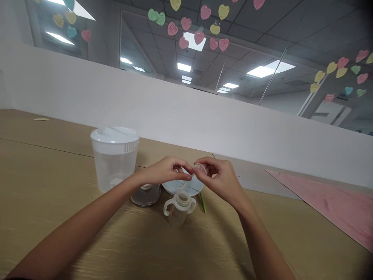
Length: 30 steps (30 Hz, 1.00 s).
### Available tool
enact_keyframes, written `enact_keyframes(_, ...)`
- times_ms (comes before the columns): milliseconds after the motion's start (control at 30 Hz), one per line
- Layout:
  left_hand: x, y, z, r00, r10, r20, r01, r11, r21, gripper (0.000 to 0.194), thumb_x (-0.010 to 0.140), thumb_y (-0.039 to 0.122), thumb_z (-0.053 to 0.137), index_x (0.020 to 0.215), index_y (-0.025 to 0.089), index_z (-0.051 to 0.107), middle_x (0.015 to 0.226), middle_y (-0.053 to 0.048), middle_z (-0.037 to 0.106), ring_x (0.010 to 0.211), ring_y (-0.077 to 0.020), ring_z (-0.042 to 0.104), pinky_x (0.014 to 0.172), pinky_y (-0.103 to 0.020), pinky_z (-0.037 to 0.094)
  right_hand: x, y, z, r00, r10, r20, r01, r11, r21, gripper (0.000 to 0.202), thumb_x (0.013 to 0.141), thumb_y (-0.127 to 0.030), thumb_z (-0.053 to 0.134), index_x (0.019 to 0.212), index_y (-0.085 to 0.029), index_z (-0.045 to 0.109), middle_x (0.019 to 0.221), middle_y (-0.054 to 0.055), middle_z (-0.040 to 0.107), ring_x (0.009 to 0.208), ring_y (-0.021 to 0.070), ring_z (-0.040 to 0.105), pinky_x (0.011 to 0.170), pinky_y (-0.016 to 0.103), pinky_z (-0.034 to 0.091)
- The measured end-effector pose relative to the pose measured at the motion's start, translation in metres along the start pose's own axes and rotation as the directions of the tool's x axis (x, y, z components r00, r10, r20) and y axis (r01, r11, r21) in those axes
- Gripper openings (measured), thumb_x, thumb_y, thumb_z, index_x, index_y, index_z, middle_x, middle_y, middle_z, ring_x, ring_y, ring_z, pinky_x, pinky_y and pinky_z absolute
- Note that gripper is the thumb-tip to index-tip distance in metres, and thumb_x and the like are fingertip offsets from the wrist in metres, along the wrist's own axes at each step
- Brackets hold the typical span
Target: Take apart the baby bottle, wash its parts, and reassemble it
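Observation:
Between the fingers of my right hand (220, 177) is a small clear round bottle top (200, 168). A thin whitish straw (186, 183) slants down from it toward the bottle's mouth. My left hand (170, 170) pinches the straw's upper end, close against the top. Below both hands a translucent baby bottle (178, 216) with two side handles stands upright, its neck uncovered. Whether the straw's lower end is inside the neck or just behind it, I cannot tell.
Behind the bottle lies a pale blue plate (196, 189), with a green stick (203, 203) beside it. A round metal lid (147, 197) sits left, partly under my left wrist. A lidded clear plastic bucket (115, 161) stands farther left. Pink cloth (329, 202) lies right, before a white wall (163, 103).

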<state>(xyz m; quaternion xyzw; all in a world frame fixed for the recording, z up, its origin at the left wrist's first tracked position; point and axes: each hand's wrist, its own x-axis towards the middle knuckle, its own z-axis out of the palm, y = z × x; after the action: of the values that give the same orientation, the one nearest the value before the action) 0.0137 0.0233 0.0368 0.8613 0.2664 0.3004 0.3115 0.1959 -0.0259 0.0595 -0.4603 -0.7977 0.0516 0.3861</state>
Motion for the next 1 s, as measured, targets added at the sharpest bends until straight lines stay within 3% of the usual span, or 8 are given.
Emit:
enact_keyframes(100, -0.005, -0.013, -0.011, 0.988, -0.142, 0.058, 0.113, 0.930, 0.350, 0.025, 0.075, 0.030, 0.057, 0.096, 0.020, 0.067, 0.090, -0.004, 0.068, 0.078, -0.0157, 0.060, 0.067, -0.022, 0.043, 0.000, 0.003, -0.001, 1.000, 0.014, 0.002, -0.014, 1.000, 0.013, 0.023, 0.074, -0.036, 0.056, 0.078, -0.015, 0.066, 0.053, -0.003, 0.048, 0.048, 0.0083, 0.040, 0.044, 0.019, 0.031)
enact_keyframes(200, -0.009, -0.039, -0.017, 0.897, -0.440, 0.053, 0.287, 0.667, 0.688, 0.014, 0.067, 0.020, 0.062, 0.078, 0.018, 0.069, 0.073, -0.004, 0.068, 0.063, -0.0164, 0.060, 0.056, -0.022, 0.041, 0.001, 0.003, -0.001, 0.999, 0.025, 0.035, -0.025, 1.000, -0.015, 0.020, 0.074, -0.033, 0.056, 0.076, -0.016, 0.066, 0.051, -0.004, 0.046, 0.047, 0.0078, 0.038, 0.044, 0.020, 0.030)
enact_keyframes(267, -0.009, -0.056, -0.017, 0.840, -0.542, 0.010, 0.341, 0.543, 0.767, 0.015, 0.059, 0.016, 0.066, 0.074, 0.016, 0.068, 0.070, -0.005, 0.068, 0.060, -0.0175, 0.060, 0.053, -0.022, 0.041, 0.001, 0.003, -0.002, 0.998, 0.029, 0.047, -0.027, 0.999, -0.036, 0.020, 0.074, -0.033, 0.056, 0.076, -0.017, 0.066, 0.050, -0.004, 0.047, 0.047, 0.0078, 0.039, 0.044, 0.020, 0.029)
enact_keyframes(333, -0.008, -0.071, -0.016, 0.825, -0.564, -0.029, 0.369, 0.499, 0.784, 0.018, 0.056, 0.014, 0.068, 0.074, 0.015, 0.068, 0.073, -0.008, 0.068, 0.063, -0.0197, 0.061, 0.054, -0.023, 0.042, 0.001, 0.002, -0.002, 0.997, 0.032, 0.072, -0.028, 0.998, -0.054, 0.021, 0.075, -0.035, 0.054, 0.076, -0.018, 0.066, 0.051, -0.004, 0.049, 0.048, 0.0081, 0.041, 0.045, 0.020, 0.030)
enact_keyframes(533, -0.006, -0.091, -0.008, 0.826, -0.551, -0.119, 0.402, 0.428, 0.809, 0.022, 0.056, 0.005, 0.065, 0.077, 0.010, 0.067, 0.076, -0.016, 0.067, 0.072, -0.0258, 0.063, 0.061, -0.030, 0.046, -0.001, 0.014, 0.004, 0.929, 0.052, 0.366, 0.011, 0.985, -0.170, 0.027, 0.078, -0.041, 0.053, 0.088, -0.020, 0.067, 0.066, 0.002, 0.063, 0.057, 0.0124, 0.053, 0.051, 0.023, 0.036)
enact_keyframes(733, -0.007, -0.093, -0.017, 0.825, -0.548, -0.139, 0.406, 0.404, 0.820, 0.010, 0.057, 0.010, 0.067, 0.067, 0.012, 0.066, 0.068, -0.012, 0.067, 0.066, -0.0222, 0.062, 0.060, -0.027, 0.045, 0.000, 0.029, 0.010, 0.859, 0.071, 0.508, -0.008, 0.992, -0.124, 0.040, 0.084, -0.049, 0.043, 0.104, -0.020, 0.062, 0.082, 0.006, 0.068, 0.069, 0.0173, 0.058, 0.059, 0.026, 0.039)
enact_keyframes(867, -0.011, -0.066, -0.028, 0.882, -0.441, -0.165, 0.371, 0.434, 0.821, 0.013, 0.074, 0.016, 0.053, 0.077, 0.010, 0.064, 0.078, -0.015, 0.065, 0.073, -0.0232, 0.061, 0.063, -0.030, 0.044, 0.001, 0.028, 0.009, 0.888, 0.079, 0.453, -0.035, 0.994, -0.105, 0.045, 0.086, -0.052, 0.038, 0.110, -0.020, 0.058, 0.092, 0.008, 0.066, 0.079, 0.0196, 0.059, 0.067, 0.030, 0.042)
enact_keyframes(1000, -0.010, -0.017, -0.012, 0.956, -0.163, -0.242, 0.292, 0.496, 0.818, 0.017, 0.083, 0.018, 0.042, 0.094, 0.014, 0.055, 0.089, -0.010, 0.061, 0.075, -0.0199, 0.060, 0.064, -0.028, 0.043, 0.004, 0.027, 0.017, 0.940, 0.017, 0.342, 0.000, 0.999, -0.049, 0.059, 0.080, -0.053, 0.050, 0.130, -0.023, 0.039, 0.119, 0.011, 0.055, 0.091, 0.0208, 0.057, 0.075, 0.033, 0.043)
